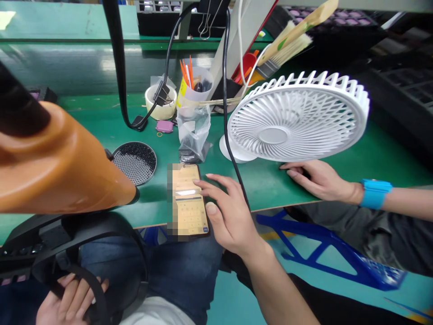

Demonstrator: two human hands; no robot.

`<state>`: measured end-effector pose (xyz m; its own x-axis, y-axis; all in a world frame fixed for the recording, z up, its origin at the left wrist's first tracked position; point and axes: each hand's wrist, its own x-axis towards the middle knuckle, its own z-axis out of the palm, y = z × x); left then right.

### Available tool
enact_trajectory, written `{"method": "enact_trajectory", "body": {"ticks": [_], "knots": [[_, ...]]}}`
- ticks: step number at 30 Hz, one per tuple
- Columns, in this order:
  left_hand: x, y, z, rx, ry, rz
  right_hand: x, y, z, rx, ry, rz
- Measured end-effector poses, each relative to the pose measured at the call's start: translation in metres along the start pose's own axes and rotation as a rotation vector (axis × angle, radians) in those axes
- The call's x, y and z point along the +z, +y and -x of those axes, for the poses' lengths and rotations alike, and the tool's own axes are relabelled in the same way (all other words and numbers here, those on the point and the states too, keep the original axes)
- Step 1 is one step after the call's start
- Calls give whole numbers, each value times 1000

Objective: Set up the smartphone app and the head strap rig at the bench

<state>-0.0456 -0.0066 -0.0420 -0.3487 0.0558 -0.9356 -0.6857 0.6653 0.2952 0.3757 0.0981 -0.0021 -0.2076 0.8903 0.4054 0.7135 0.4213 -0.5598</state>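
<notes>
"Where's the right hand [230, 212]?"

"Out in front, palm down, fingers spread and gently arched. The fingertips [200, 181] point forward, the thumb [211, 208] sits apart, and the bare forearm [280, 289] rises from the bottom edge."

"And the left hand [71, 302]?"

"Low at the bottom edge, fingers curled, partly hidden."

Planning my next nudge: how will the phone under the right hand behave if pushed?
The phone looks stiff and thin, so it should slide rather than bend. Its smooth face may be slippery under the fingers. Its lower end seems to reach the bench's edge, so a push that way could tip it off.
</notes>
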Motion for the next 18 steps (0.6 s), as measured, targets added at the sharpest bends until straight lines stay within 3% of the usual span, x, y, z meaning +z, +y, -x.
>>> {"method": "enact_trajectory", "body": {"ticks": [7,13,18], "knots": [[0,4,0,-141,31,61,1,-1,-11,36,-30,45],[-12,4,-16,-64,-23,-62,2,0,-12,29,-26,36],[0,4,0,-139,12,47,2,3,-7,-10,35,-28]]}}
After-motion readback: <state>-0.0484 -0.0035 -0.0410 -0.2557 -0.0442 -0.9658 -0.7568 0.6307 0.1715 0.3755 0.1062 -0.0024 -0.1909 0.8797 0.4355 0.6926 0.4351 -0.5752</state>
